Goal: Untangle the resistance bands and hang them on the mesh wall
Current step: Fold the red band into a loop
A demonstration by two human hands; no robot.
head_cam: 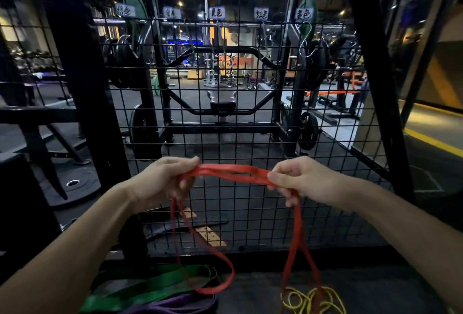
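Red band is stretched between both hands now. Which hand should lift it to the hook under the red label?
Probably the right hand: it pinches the red band nearer below the red label; the left hand sits further left.

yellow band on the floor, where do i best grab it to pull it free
Probably take the yellow band from above, at a top arc of its loose coils on its left side. The red band, held by both hands, hangs across its middle, so come in clear of that.
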